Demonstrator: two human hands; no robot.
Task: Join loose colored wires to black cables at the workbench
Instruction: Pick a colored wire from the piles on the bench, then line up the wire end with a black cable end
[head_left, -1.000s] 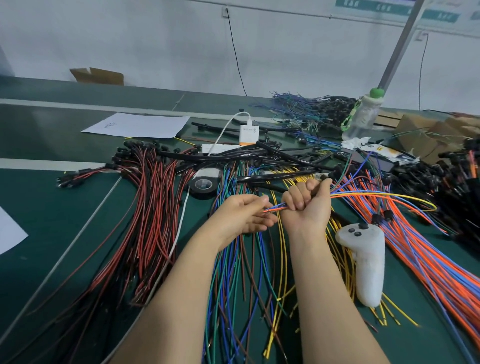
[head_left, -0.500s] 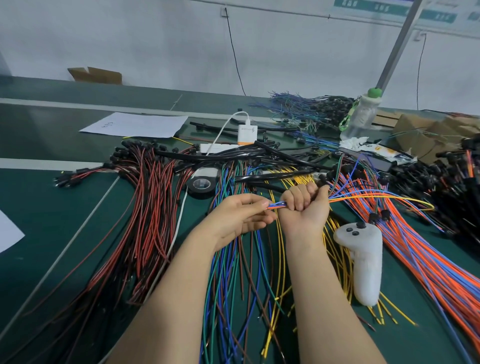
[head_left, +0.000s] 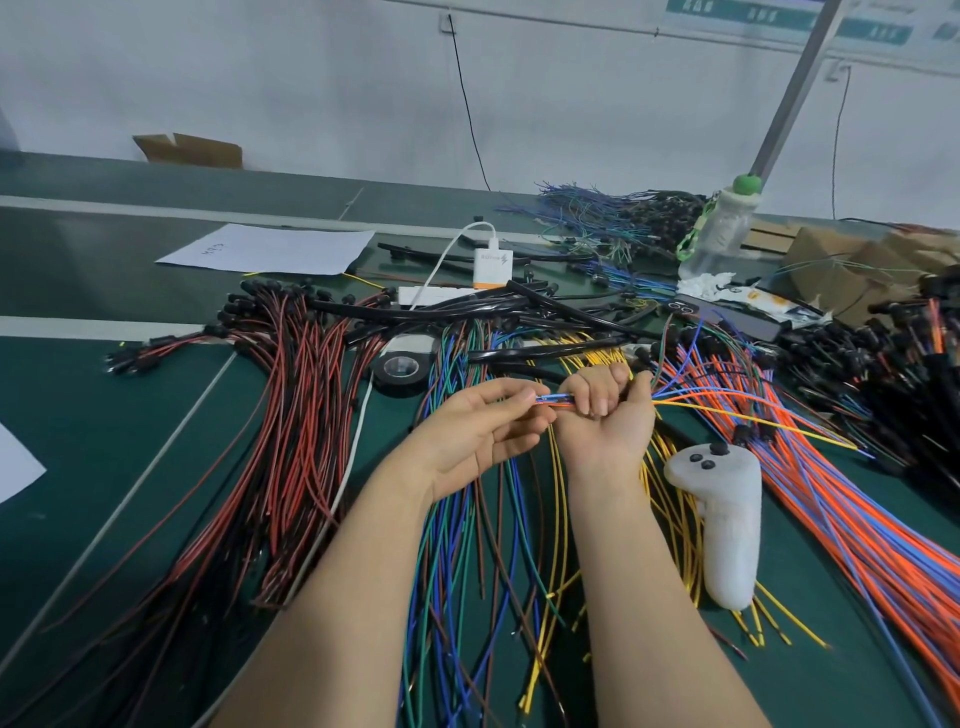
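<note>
Right hand (head_left: 605, 415) is fisted round a few wires (head_left: 557, 399); left hand (head_left: 483, 436) pinches their ends beside it. Likely evening the ends. Next needs a black cable (head_left: 519, 354), just beyond on the desk (head_left: 78, 415).

Both my bare forearms reach up from the near edge of the bench (head_left: 104, 441) and meet over its middle. My right hand (head_left: 605, 421) is a fist, wrist turned so the palm faces me. Its fingers (head_left: 597, 395) are curled tight round a thin bunch of wires (head_left: 558, 399), with the thumb up on the right. My left hand (head_left: 478, 441) lies palm up just beside it. Thumb and forefinger pinch the ends of the same bunch, and the other fingers are loosely bent below. The two hands almost touch.
</note>
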